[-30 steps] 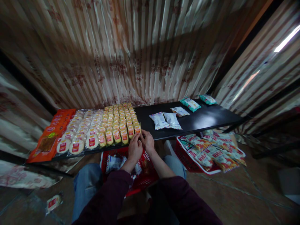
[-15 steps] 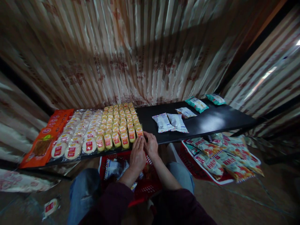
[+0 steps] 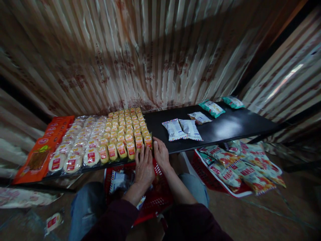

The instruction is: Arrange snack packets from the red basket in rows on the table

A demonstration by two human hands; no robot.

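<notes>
Standing in tight rows near the middle of the black shelf [image 3: 154, 124], the wrapped yellow cakes [image 3: 121, 150] are small, oblong and pale gold, each in a shiny clear wrapper, with a red and orange label showing on the ones at the front. They sit upright from the back to the front edge, between the round white cakes [image 3: 72, 164] on one side and a bare stretch on the other.

The person's left hand [image 3: 144, 169] lies over the front of the rightmost rows, its fingers [image 3: 142, 154] stretched out, slightly parted and gripping nothing that I can see. The right hand [image 3: 162, 155] is just beside the outer row, fingers lightly bent; their inner side is hidden from me, so I can't tell whether they close on anything.

A second ago the two hands met at the front corner of the outermost row; now a gap has opened between them, with the left hand shifted over and flattened along the fronts.
</notes>
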